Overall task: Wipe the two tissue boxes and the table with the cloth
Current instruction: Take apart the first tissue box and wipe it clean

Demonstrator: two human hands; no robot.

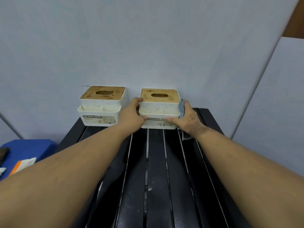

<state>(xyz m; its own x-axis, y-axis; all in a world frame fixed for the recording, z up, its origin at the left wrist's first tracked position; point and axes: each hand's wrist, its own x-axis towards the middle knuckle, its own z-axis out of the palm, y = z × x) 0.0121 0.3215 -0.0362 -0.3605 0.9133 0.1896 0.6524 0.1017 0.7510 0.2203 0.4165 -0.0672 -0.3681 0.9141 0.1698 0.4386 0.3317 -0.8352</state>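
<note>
While your left hand (pixel 131 112) grips one side of the right-hand speckled white tissue box with its wooden lid (pixel 159 109) and your right hand (pixel 187 120) presses the folded blue cloth (pixel 182 109) against the other, the loose lid could shift on the slatted black table (pixel 156 170). Your right fingers are hidden; the left-hand matching box (pixel 102 107) stands just beside.

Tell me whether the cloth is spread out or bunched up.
Bunched up: the blue-grey cloth shows stacked folds between the right hand and the right-hand speckled white tissue box, one end hanging below.
</note>
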